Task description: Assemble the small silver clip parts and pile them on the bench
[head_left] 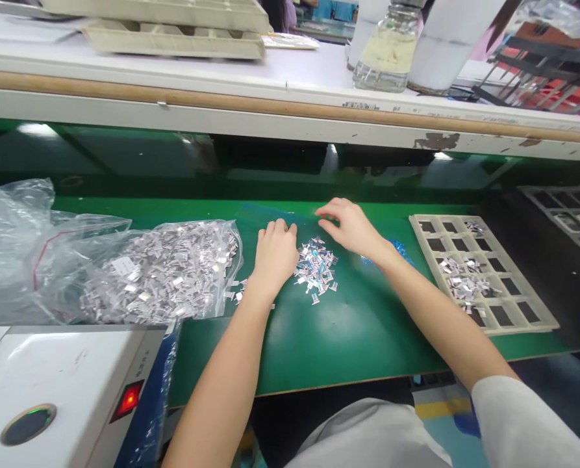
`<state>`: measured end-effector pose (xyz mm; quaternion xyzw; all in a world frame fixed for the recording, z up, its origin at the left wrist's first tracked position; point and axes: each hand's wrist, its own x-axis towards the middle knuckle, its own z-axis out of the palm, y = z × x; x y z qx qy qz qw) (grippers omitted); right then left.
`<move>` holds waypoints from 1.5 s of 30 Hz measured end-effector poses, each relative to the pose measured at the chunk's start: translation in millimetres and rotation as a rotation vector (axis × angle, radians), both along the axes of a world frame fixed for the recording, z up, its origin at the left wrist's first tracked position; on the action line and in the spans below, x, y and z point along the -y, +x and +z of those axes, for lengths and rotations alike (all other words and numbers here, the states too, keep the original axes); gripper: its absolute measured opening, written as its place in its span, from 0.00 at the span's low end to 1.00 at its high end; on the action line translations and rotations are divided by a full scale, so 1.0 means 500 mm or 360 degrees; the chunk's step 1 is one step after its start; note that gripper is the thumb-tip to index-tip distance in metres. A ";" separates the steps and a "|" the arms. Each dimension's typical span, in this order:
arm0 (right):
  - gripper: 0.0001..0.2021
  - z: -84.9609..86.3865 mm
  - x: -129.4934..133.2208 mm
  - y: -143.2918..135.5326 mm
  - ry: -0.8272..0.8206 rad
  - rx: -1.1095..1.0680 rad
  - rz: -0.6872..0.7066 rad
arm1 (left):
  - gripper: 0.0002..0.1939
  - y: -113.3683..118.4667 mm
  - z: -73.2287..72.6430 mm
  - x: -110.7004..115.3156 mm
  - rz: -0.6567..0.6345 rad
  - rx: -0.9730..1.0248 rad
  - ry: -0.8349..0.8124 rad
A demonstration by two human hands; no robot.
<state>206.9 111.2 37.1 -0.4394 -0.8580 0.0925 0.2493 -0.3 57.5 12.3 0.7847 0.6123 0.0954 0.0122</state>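
A loose pile of small, flat metallic pieces (316, 265), some tinted blue, lies on the green work mat (348, 338). At the pile's left edge is my left hand (276, 252), closed, with its fingers bent together and their tips out of sight. I cannot make out what is in it. My right hand (351, 225) hovers above and right of the pile, thumb and index finger apart with nothing visible between them. Behind the pile, a sheet of clear bluish film (270, 213) stretches between the two hands. A few more pieces (238, 290) lie left of my left forearm.
On the left, a clear plastic bag (173, 270) bulges with similar pieces. A white machine (70, 390) with a lit red switch stands front left. At right is a compartment tray (508, 286) holding pieces. Blue bits (401, 249) lie beside my right forearm. A shelf (212, 107) spans the back.
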 end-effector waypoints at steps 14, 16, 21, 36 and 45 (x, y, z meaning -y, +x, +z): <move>0.09 -0.033 -0.084 -0.045 -0.0112 0.0188 0.0345 | 0.23 -0.002 0.002 0.000 -0.0025 0.0022 0.0006; 0.11 -0.034 -0.084 -0.048 -0.0038 0.0282 0.0377 | 0.23 -0.002 0.002 0.001 -0.0024 0.0023 0.0006; 0.13 -0.047 -0.082 -0.051 0.0147 0.0527 0.0390 | 0.24 0.000 0.001 0.001 -0.0019 0.0026 0.0031; 0.09 -0.024 -0.074 -0.032 -0.0084 0.0210 0.0364 | 0.28 0.001 0.000 0.000 -0.0025 0.0027 0.0025; 0.08 -0.001 0.068 0.112 -0.0244 -0.0391 -0.0190 | 0.30 -0.003 -0.005 -0.001 -0.0049 0.0064 0.0000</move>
